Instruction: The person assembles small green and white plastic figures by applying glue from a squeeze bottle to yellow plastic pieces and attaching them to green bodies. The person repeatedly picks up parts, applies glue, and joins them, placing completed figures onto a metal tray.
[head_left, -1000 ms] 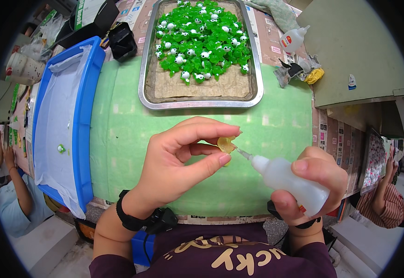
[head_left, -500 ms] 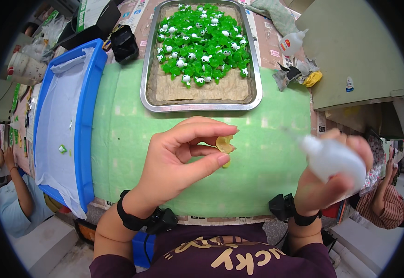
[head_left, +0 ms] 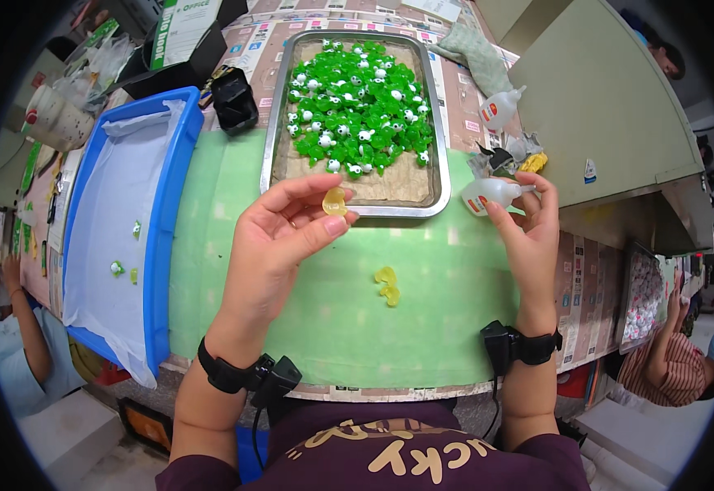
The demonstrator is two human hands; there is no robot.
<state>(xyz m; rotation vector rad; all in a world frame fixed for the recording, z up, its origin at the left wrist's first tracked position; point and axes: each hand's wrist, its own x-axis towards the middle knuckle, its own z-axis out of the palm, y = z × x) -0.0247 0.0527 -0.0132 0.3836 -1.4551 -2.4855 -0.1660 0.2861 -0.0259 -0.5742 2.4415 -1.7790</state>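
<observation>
My left hand [head_left: 268, 245] pinches a small translucent yellow piece [head_left: 335, 201] between thumb and fingers, in front of the tray's near edge. My right hand [head_left: 535, 250] has thumb and fingers around a white squeeze bottle [head_left: 485, 195] with a thin nozzle, tilted on its side at the right of the green mat [head_left: 316, 335]. Between my hands, two more yellow pieces [head_left: 386, 286] lie close together on the mat. The metal tray [head_left: 357, 209] beyond them holds a heap of green translucent figures [head_left: 373, 106] with white heads.
On the left stands a blue tray [head_left: 156, 245] lined with white sheet, holding a few small green pieces [head_left: 117, 268]. A second squeeze bottle [head_left: 500, 106] and crumpled wrappers [head_left: 529, 155] sit at the right beside a grey cabinet [head_left: 611, 106]. A black holder [head_left: 234, 100] stands back left.
My right hand has carried the squeeze bottle from the lower right up toward the wrappers and lowered it. My left hand has moved left and farther away with its yellow piece.
</observation>
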